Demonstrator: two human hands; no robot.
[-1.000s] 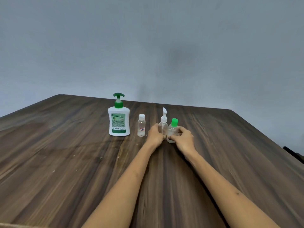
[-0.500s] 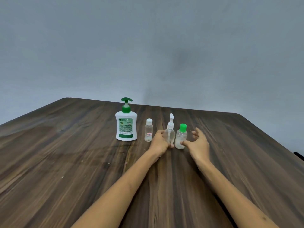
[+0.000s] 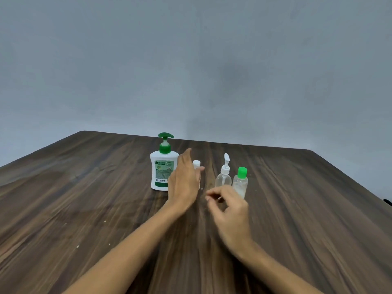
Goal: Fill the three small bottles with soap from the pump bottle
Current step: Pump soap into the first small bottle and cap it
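A white pump bottle (image 3: 162, 166) with a green pump head stands upright at the far middle of the wooden table (image 3: 84, 198). Right of it a small clear bottle with a white cap (image 3: 196, 163) is mostly hidden behind my left hand (image 3: 184, 181), whose fingers are straight and spread around it. Whether the hand touches it I cannot tell. Further right stand a clear spray bottle (image 3: 224, 177) with a white nozzle and a clear bottle with a green cap (image 3: 240, 183). My right hand (image 3: 229, 206) hovers in front of those two, fingers loosely curled, holding nothing.
The dark wood table ends at a far edge (image 3: 233, 143) against a plain grey wall. Its right corner (image 3: 314, 151) is cut at an angle. A small dark object (image 3: 387, 202) shows past the right edge.
My left hand left the spray bottle and moved left to the white-capped bottle. My right hand let go of the green-capped bottle and drew back toward me. The view shifted.
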